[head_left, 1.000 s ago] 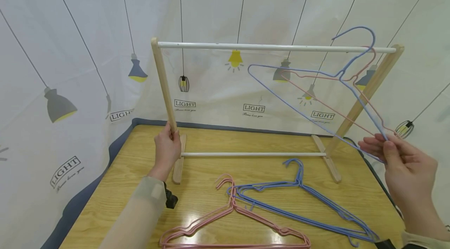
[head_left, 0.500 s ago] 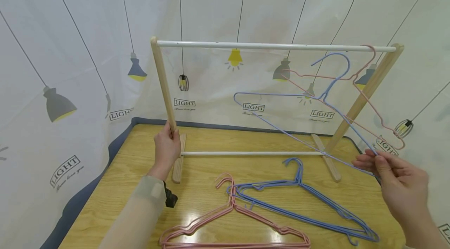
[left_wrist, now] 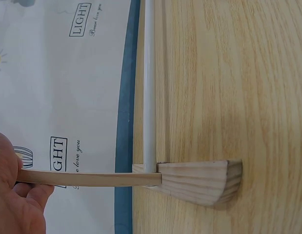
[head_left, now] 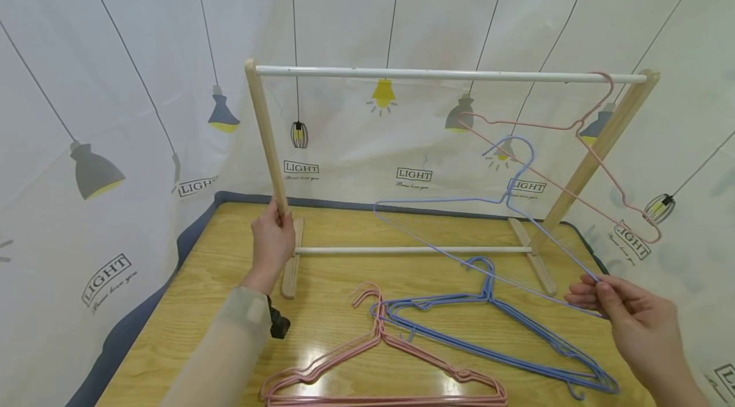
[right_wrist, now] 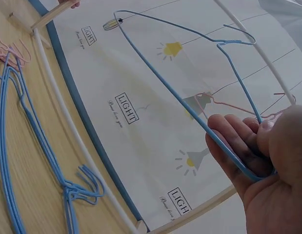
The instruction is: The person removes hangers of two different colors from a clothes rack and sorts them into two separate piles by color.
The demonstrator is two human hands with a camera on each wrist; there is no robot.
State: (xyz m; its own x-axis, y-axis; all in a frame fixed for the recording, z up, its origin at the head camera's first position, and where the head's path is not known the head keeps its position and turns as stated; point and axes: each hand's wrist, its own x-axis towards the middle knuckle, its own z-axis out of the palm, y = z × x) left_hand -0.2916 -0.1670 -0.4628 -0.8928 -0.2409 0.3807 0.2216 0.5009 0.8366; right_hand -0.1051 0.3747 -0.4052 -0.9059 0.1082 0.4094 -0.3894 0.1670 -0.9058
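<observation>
My left hand (head_left: 272, 242) grips the left wooden upright (head_left: 267, 133) of a small clothes rack, low down near its foot. The left wrist view shows the fingers (left_wrist: 39, 195) round that post. At the right, my right hand (head_left: 640, 321) pinches one end of a blue clothes hanger (head_left: 508, 192) between thumb and fingers. The hanger is in the air in front of the rack, its hook upward and below the white top rail (head_left: 402, 74). A pink hanger (head_left: 580, 125) hangs by its hook near that rail's right end.
On the wooden table (head_left: 189, 305) lie a stack of pink hangers (head_left: 380, 332) at the front and a stack of blue hangers (head_left: 489, 293) to its right, touching or overlapping. The rack's lower rail (head_left: 413, 251) runs behind them. A lamp-printed curtain (head_left: 344, 139) stands behind.
My right hand has moved down and slightly left with the blue hanger, whose hook has dropped from rail height to well below it. The left hand and the hanging pink hanger have stayed put.
</observation>
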